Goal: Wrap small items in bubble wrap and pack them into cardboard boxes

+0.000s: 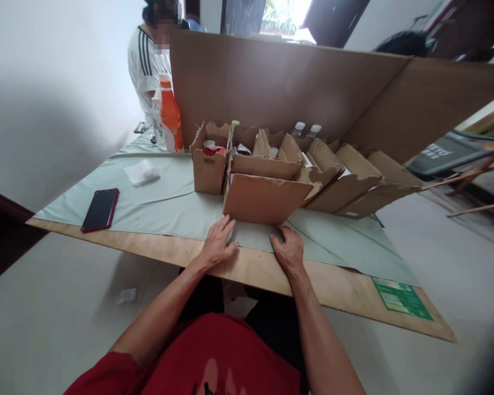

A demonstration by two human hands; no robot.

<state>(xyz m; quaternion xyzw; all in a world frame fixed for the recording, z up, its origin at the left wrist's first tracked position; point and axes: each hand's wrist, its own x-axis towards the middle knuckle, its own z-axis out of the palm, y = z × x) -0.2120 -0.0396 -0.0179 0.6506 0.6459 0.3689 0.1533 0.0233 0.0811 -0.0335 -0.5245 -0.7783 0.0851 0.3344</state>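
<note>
My left hand (219,241) lies at the table's front edge, its fingertips near the lower left corner of a cardboard box (269,197). Opposite it, my right hand (288,247) rests by the box's lower right corner. Both hands have their fingers apart, and I see nothing held in them. Whether the fingertips touch the box is hard to tell. The box's broad brown side faces me. Just behind it and to the left stands a narrow open cardboard box (209,170) with red and white items inside.
More open cardboard boxes (337,175) line the right, before a tall cardboard panel (280,82). An orange bottle (170,118), a plastic bag (143,172) and a phone (101,209) are on the left. A green sheet (401,297) lies front right. A person (144,60) is behind the table's left end.
</note>
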